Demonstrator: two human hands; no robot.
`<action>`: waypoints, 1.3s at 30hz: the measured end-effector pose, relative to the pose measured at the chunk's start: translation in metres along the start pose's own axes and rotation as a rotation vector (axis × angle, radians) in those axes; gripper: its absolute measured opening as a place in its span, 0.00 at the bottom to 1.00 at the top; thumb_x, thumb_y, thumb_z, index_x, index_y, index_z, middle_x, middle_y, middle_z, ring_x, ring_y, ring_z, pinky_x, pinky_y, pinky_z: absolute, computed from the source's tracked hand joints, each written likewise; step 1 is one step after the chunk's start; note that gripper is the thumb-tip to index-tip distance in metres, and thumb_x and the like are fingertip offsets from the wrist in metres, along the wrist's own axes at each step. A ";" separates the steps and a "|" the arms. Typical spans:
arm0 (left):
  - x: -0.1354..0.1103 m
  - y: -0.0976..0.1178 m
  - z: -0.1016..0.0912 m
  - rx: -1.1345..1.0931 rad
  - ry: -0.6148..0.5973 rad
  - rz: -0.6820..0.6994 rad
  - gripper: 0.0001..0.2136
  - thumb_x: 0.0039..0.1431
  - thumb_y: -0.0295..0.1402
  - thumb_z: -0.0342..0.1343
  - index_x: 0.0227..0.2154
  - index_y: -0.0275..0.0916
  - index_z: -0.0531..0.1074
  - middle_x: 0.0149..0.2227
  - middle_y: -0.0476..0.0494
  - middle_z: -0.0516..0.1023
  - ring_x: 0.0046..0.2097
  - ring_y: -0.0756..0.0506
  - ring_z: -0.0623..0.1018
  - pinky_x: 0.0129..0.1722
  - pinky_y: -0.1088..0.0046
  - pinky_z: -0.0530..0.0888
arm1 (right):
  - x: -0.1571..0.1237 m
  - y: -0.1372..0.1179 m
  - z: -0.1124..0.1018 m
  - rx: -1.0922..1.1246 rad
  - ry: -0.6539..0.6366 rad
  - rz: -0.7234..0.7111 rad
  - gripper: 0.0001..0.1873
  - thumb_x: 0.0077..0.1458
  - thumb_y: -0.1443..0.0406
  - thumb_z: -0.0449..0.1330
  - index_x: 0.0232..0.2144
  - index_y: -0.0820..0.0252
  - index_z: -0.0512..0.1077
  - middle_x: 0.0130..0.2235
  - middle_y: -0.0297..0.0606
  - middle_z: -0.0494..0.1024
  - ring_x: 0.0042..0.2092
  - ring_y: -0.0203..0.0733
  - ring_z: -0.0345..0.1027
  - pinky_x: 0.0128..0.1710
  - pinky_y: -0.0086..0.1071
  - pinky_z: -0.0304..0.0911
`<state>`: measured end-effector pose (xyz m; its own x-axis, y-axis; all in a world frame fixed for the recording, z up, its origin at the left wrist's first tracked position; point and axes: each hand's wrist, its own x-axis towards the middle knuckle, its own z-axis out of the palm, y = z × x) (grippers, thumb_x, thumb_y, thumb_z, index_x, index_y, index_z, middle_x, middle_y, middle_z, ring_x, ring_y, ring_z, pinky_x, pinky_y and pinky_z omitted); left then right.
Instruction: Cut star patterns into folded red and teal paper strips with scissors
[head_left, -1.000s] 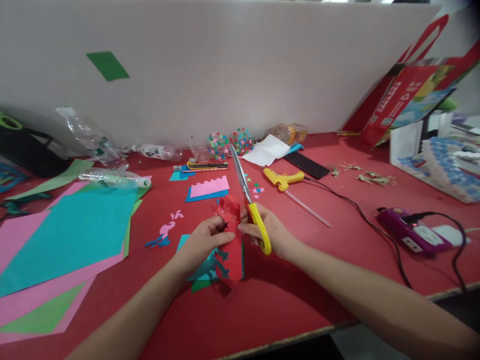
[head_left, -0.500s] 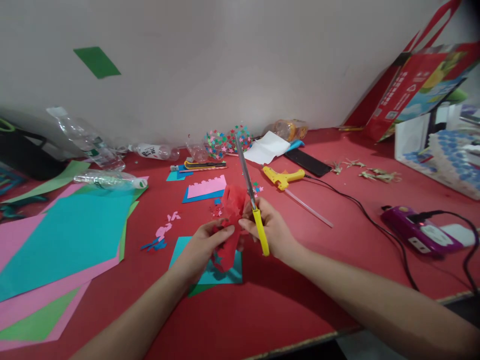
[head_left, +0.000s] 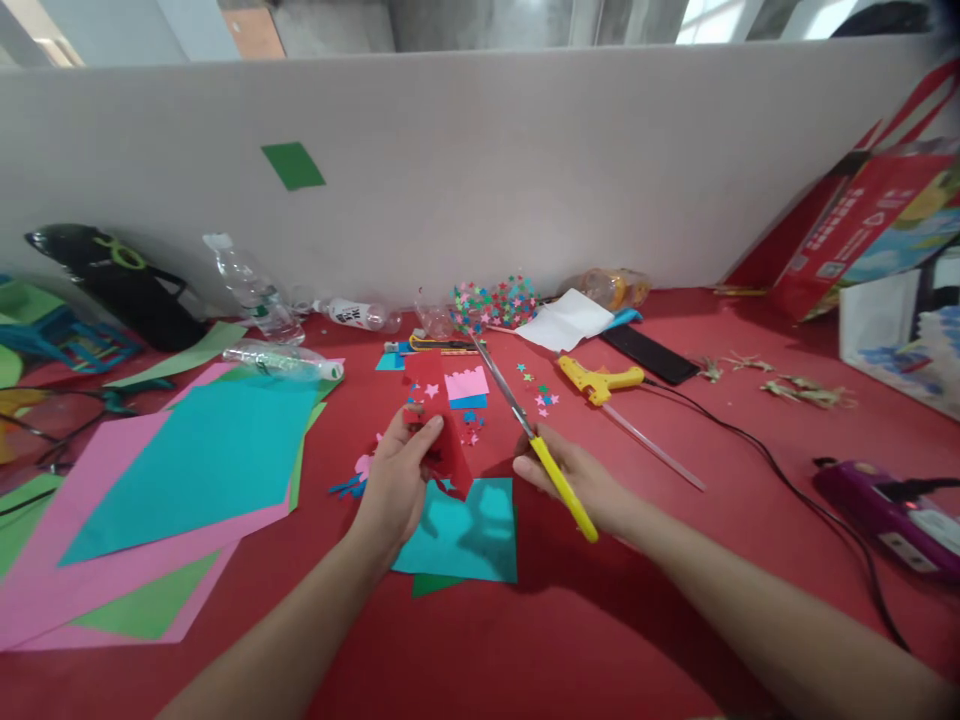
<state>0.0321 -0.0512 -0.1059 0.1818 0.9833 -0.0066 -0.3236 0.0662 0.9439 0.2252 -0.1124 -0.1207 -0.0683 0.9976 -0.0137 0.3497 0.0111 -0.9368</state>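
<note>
My left hand [head_left: 397, 475] pinches a piece of red paper [head_left: 453, 462] between thumb and fingers, its lower edge ragged. A pair of scissors with yellow handles [head_left: 561, 484] rests in my right hand [head_left: 589, 488]. Their blades point up and away, look closed, and stand apart from the red paper. Below the hands lies a turquoise sheet [head_left: 472, 545] over a green one [head_left: 435, 584]. Farther off is a pink strip with a scalloped edge [head_left: 466, 384], on blue paper. Small paper stars [head_left: 546, 402] are scattered right of it.
A yellow glue gun [head_left: 600, 380], a black phone [head_left: 651, 353] and a purple power strip [head_left: 892, 515] with cables lie to the right. Large coloured sheets [head_left: 202, 450] cover the left. Plastic bottles [head_left: 255, 300] and a star-covered piece [head_left: 495, 303] line the wall.
My hands have moved apart. My right fingers have left the red paper, which now stays in my left hand alone. The view has shifted, showing more above the wall.
</note>
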 end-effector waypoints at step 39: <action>-0.019 0.015 -0.014 0.160 0.082 0.160 0.02 0.57 0.32 0.57 0.31 0.41 0.69 0.27 0.54 0.73 0.28 0.52 0.72 0.31 0.78 0.71 | -0.030 -0.030 -0.001 0.033 -0.478 0.078 0.23 0.60 0.48 0.51 0.25 0.59 0.58 0.21 0.27 0.60 0.22 0.30 0.50 0.21 0.26 0.45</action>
<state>0.0109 -0.0667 -0.0963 0.0617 0.9901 0.1263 -0.1896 -0.1126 0.9754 0.2174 -0.1423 -0.0924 -0.4678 0.8517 -0.2361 0.3412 -0.0724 -0.9372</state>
